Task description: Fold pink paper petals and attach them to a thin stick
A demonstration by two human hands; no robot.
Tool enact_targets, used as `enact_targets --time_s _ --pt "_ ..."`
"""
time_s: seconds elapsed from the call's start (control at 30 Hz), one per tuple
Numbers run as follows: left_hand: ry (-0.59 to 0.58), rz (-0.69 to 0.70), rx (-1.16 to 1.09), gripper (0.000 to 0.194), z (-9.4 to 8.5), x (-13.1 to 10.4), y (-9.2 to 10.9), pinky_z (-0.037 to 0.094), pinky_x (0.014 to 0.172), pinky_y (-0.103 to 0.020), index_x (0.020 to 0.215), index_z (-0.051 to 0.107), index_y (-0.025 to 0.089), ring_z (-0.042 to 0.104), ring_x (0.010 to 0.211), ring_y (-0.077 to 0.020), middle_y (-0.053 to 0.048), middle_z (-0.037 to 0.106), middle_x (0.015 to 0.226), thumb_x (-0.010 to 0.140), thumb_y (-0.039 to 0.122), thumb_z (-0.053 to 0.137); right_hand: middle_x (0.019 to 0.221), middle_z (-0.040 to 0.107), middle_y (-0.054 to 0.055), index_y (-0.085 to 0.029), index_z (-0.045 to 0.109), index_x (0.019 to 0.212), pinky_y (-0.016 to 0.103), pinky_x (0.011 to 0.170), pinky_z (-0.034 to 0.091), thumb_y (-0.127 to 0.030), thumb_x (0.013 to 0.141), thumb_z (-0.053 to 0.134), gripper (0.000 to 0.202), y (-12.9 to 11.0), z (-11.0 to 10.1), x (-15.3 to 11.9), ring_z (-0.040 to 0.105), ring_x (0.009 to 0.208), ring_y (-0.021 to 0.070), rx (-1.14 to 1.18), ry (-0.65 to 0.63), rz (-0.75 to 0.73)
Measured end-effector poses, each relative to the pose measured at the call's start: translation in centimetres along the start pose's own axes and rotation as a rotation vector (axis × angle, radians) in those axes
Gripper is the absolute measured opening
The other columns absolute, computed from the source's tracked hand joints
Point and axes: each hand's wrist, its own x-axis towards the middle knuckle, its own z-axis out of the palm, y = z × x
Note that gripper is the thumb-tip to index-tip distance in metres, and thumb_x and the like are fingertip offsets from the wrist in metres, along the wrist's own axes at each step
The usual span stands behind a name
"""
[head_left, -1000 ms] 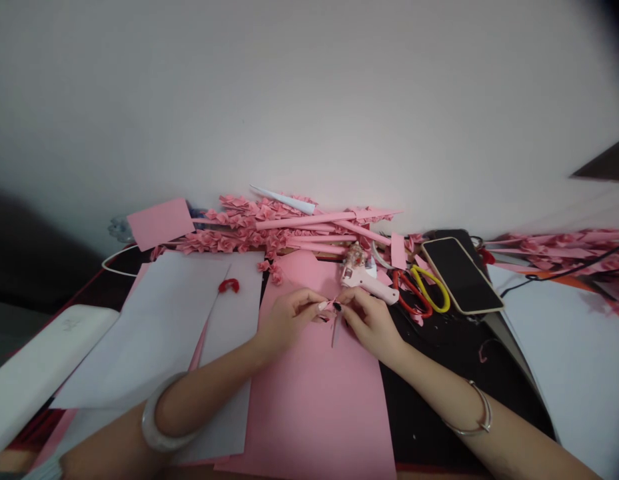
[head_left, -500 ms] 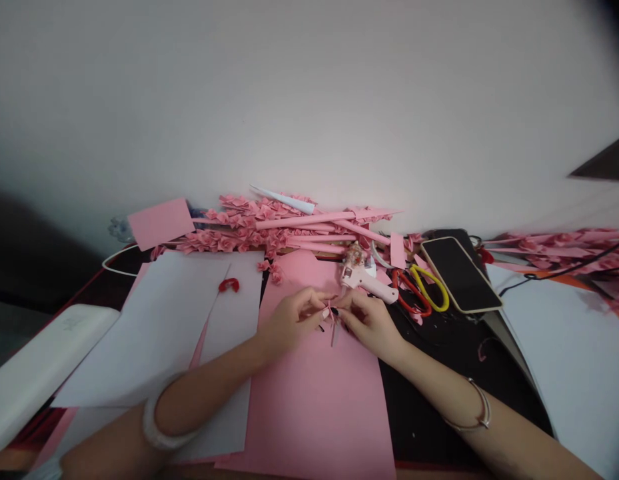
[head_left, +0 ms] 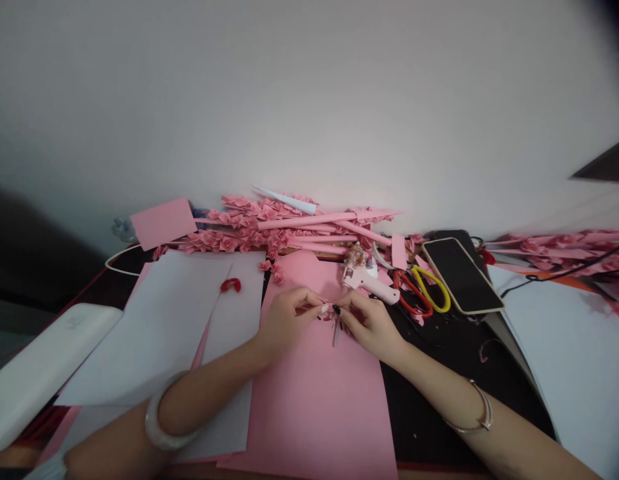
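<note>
Over the pink sheet (head_left: 324,407), my two hands meet fingertip to fingertip. Between them is a small curled piece of pink paper (head_left: 327,311), partly covered by the fingers. My left hand (head_left: 286,321) pinches it from the left with thumb and forefinger. From the other side, my right hand (head_left: 373,327) closes on it too. A thin grey metal tool (head_left: 335,333) points down from under the right fingers; its kind and how it is held cannot be made out. Just beyond the hands lies a pale pink glue gun (head_left: 368,283).
Scissors with red and yellow handles (head_left: 432,290) lie right of the glue gun, beside a phone (head_left: 463,277). Pink paper flowers on stems (head_left: 269,223) line the wall. White sheets (head_left: 154,320) and a long white box-like object (head_left: 52,367) are at left; more white paper (head_left: 579,360) at right.
The fingers have shifted slightly around the small pink paper, and more of its curled shape shows between them. The view has moved a little; the other things lie as before.
</note>
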Motion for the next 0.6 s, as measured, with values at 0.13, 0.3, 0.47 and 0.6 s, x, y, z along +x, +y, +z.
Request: enact_targets --time_s 0.13,0.3,0.47,0.6 --pt "0.044 -0.052 -0.045 0.018 0.17 0.01 -0.35 0.050 0.071 -0.029 0.074 0.049 0.018 0.065 0.074 -0.0166 -0.001 0.067 0.075 0.075 0.027 0.065 0.058 0.050 -0.003 -0.017 0.056 0.087 0.020 0.046 0.036 -0.016 0.088 0.044 0.012 0.29 0.05 -0.09 0.046 0.047 0.0094 -0.010 -0.010 0.002" --pt "0.011 -0.025 0.021 0.017 0.16 0.03 0.11 0.047 0.067 -0.025 0.080 0.048 0.019 0.064 0.071 -0.0144 0.002 0.066 0.070 0.074 0.019 0.064 0.057 0.047 -0.004 -0.017 0.054 0.080 0.021 0.047 0.033 -0.016 0.087 0.047 0.010 0.22 0.03 0.11 0.042 0.047 0.0092 -0.068 -0.016 -0.010" --pt "-0.034 0.011 0.142 0.012 0.03 0.04 0.29 0.043 0.063 -0.021 0.080 0.051 0.019 0.059 0.067 -0.0115 0.005 0.063 0.067 0.075 0.014 0.060 0.059 0.046 -0.003 -0.017 0.049 0.074 0.021 0.051 0.033 -0.010 0.085 0.046 0.013 0.00 -0.13 0.30 0.041 0.051 0.0096 -0.106 -0.046 -0.092" --pt "-0.058 0.019 0.180 0.009 -0.03 0.05 0.06 0.041 0.059 -0.020 0.078 0.052 0.019 0.054 0.064 -0.0101 0.005 0.057 0.065 0.076 0.012 0.057 0.059 0.045 -0.003 -0.017 0.048 0.073 0.021 0.052 0.033 -0.009 0.085 0.044 0.015 -0.08 -0.26 0.24 0.041 0.051 0.0097 -0.106 -0.073 -0.125"
